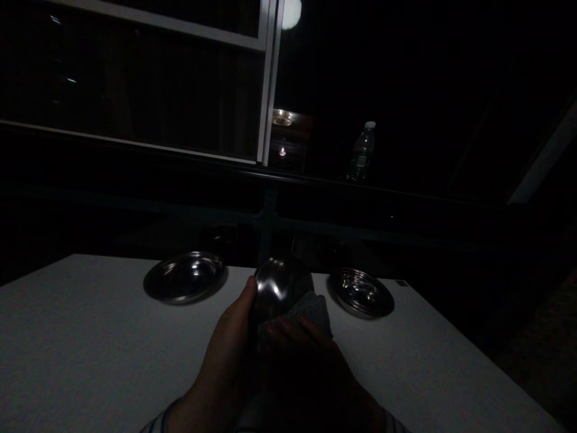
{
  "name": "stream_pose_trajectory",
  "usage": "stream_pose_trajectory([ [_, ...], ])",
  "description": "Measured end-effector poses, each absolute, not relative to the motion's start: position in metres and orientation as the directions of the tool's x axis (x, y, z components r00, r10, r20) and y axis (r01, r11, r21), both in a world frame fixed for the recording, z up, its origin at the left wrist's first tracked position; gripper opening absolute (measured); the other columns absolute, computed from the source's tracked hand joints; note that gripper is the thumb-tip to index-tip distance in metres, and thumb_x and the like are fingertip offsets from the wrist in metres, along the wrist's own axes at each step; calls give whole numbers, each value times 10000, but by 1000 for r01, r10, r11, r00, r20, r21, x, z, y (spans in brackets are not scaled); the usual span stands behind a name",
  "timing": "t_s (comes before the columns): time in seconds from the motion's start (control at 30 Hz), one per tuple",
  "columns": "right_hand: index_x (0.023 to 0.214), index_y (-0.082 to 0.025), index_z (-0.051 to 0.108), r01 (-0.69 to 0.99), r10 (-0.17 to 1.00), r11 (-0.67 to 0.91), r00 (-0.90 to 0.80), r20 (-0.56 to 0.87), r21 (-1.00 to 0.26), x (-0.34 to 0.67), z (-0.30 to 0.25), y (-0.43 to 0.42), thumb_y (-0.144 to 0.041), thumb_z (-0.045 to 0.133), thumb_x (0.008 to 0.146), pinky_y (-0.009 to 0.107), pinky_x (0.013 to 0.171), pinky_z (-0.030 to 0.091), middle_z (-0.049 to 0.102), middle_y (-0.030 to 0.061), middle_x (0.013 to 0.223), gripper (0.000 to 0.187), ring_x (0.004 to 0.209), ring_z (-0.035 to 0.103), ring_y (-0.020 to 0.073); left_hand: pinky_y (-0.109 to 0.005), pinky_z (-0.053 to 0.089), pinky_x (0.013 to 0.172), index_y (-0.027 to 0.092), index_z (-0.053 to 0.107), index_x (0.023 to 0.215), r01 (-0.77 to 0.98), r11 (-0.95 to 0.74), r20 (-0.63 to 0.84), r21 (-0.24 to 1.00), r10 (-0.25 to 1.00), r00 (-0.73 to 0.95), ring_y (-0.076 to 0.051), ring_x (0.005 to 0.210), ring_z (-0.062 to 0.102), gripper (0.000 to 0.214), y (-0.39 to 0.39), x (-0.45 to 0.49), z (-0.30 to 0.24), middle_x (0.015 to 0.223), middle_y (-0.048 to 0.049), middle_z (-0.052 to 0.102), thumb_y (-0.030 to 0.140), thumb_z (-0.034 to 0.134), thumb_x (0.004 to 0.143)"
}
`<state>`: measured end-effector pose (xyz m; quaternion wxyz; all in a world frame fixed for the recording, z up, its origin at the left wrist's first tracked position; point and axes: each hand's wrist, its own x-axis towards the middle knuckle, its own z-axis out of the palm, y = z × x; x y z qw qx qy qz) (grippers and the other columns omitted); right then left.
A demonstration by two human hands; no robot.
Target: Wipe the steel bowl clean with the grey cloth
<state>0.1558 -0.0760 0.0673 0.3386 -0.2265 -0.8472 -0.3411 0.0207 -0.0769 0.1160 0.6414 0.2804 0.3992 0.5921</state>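
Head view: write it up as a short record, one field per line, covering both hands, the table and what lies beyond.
Left hand: grips the metal bowl at its left side
Right hand: on the gray cloth, which lies against the bowl
Table: pale top; left metal dish and right metal dish, one either side of the bowl
Beyond: clear bottle, white cap; window frame
Light: very dim; lower right hand hard to make out

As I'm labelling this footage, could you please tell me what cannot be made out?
In the head view:
- Held metal bowl: lower part, behind cloth and right hand.
- Left hand: far side, lost in shadow.
- Bottle label: print, too small and dark.
- Striped sleeves: cut off by the bottom edge.
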Motion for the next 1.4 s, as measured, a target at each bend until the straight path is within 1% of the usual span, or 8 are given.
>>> stream_pose_trajectory([
  [0.2,1127,-144,552,613,145,651,-679,720,447,160,73,-79,-226,370,914,283,1011,365,613,11,1102,291,1148,441,120,-278,448,546,136,635,684,-365,162,-172,917,985,6,-179,565,593,462,-75,19,108,604,-38,641,587,536,695],
  [0.37,1068,-169,563,658,124,621,-619,776,426,175,82,-68,-239,396,890,347,1000,356,612,50,1098,254,1162,450,167,-257,415,528,170,568,553,-286,33,-34,958,999,1,-150,521,527,425,-81,22,110,522,-4,568,571,545,694],
  [0.57,1169,-91,485,776,345,613,-431,834,147,193,94,-61,-150,334,887,371,913,438,551,132,1193,325,1148,474,195,-249,373,451,163,553,523,-289,118,-119,950,993,13,-138,459,494,436,-84,28,106,474,1,531,568,550,687],
  [0.83,1097,-164,554,627,138,674,-627,767,391,167,75,-70,-245,422,889,290,987,361,626,8,1073,259,1147,449,132,-236,404,477,174,532,516,-263,113,-133,958,989,-60,-133,476,481,421,-83,26,109,475,20,526,569,577,656],
  [0.93,1093,-143,548,693,201,667,-521,829,274,181,82,-64,-230,415,878,341,954,391,587,71,1140,267,1166,441,181,-238,407,470,166,543,520,-279,149,-167,949,985,-43,-138,484,499,444,-83,28,106,493,5,542,589,570,649],
  [1.07,1163,-111,499,786,419,618,-360,834,29,194,92,-62,-146,360,875,360,913,423,550,115,1188,322,1128,472,186,-237,391,437,152,556,495,-285,177,-203,942,977,-64,-139,458,500,465,-82,32,102,464,-8,534,597,583,627],
  [1.27,1044,-185,578,656,158,687,-553,818,311,174,84,-71,-279,469,871,336,847,407,633,28,1059,225,1065,497,176,-231,390,441,159,531,475,-279,190,-232,941,965,-126,-123,461,473,460,-82,32,101,461,10,518,596,612,594],
  [1.4,1068,-161,567,719,275,664,-492,826,206,184,92,-67,-250,428,880,344,849,405,587,73,1128,250,1072,487,188,-234,367,417,166,497,447,-251,207,-240,945,965,-108,-115,425,441,480,-81,32,97,428,22,481,617,610,569],
])
